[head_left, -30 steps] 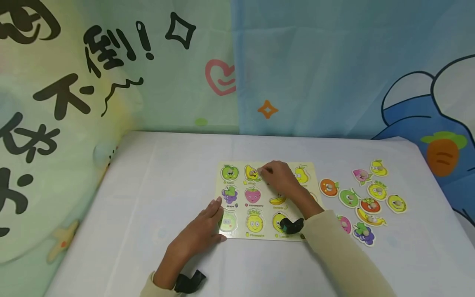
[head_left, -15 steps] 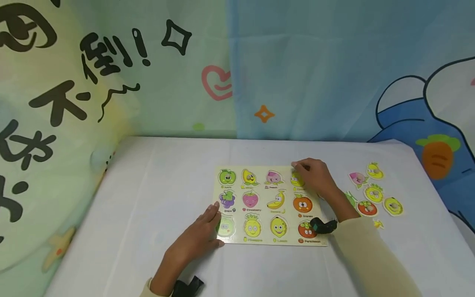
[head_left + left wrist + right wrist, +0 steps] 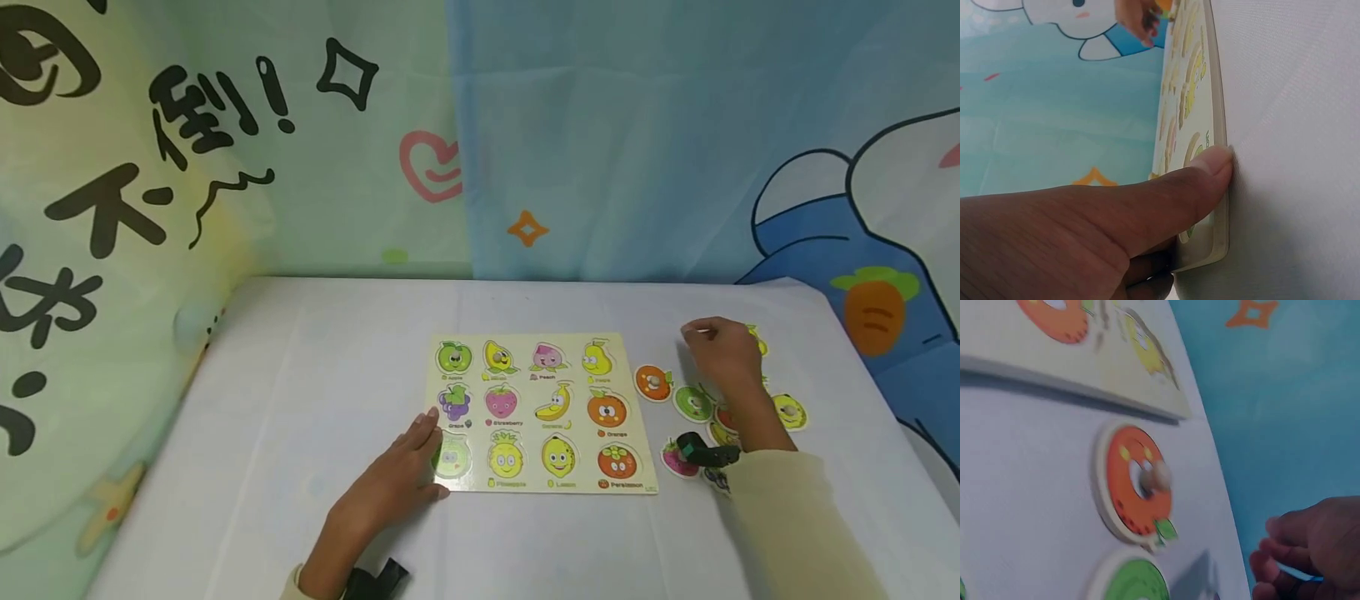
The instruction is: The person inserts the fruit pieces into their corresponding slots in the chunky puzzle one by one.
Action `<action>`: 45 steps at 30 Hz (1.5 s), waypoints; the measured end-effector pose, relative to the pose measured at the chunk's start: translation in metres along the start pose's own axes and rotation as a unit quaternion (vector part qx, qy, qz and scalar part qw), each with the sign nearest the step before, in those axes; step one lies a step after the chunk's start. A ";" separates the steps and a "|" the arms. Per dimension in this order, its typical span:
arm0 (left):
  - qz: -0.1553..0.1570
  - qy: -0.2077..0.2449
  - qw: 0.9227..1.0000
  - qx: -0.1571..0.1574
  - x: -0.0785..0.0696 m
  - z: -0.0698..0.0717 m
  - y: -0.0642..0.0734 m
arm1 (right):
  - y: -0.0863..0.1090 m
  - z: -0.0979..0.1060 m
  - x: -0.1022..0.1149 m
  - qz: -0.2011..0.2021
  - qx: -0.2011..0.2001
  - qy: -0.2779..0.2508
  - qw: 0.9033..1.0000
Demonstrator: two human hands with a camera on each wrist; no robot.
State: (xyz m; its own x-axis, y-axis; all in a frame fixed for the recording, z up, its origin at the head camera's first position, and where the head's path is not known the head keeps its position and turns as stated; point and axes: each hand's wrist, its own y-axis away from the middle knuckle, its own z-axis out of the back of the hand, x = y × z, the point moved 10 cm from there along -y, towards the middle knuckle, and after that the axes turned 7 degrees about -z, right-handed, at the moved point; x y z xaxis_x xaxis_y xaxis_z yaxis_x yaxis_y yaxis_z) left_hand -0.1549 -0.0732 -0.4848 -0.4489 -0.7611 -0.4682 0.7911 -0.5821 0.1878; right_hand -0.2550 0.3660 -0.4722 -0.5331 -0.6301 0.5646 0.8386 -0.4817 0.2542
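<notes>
A pale yellow fruit puzzle board point(image 3: 525, 417) lies on the white table, with rows of fruit shapes. My left hand point(image 3: 397, 471) holds its near left corner; in the left wrist view the thumb point(image 3: 1210, 165) lies against the near edge and other fingers show behind the corner. A mango piece point(image 3: 498, 357) with a knob sits in the top row. Right of the board, my right hand point(image 3: 723, 358) hovers over loose fruit pieces, its fingers loosely bent with nothing visible between them. An orange piece point(image 3: 1132, 481) with a knob lies below it to the left.
Loose pieces beside the board include a green round piece point(image 3: 692, 404), a strawberry point(image 3: 678, 461), a lemon point(image 3: 791, 412) and a partly hidden pear point(image 3: 760, 339). The right arm covers others. A printed cloth backdrop point(image 3: 600, 167) rises behind the table.
My right hand has moved right, from the board's top row past the pear shape to above the loose pieces. The left hand keeps its place at the board's corner.
</notes>
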 end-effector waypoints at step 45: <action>-0.004 -0.002 1.000 -0.005 0.000 0.001 -0.001 | 0.039 -0.046 0.074 0.113 0.077 0.031 0.990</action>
State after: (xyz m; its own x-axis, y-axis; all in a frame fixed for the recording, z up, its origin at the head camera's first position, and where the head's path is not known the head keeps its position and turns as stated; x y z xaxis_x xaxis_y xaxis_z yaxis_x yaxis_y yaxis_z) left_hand -0.1559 -0.0731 -0.4838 -0.4580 -0.7572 -0.4657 0.7915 -0.5858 0.1742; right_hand -0.2672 0.2731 -0.4564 -0.3322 -0.7501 0.5719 0.9417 -0.2291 0.2465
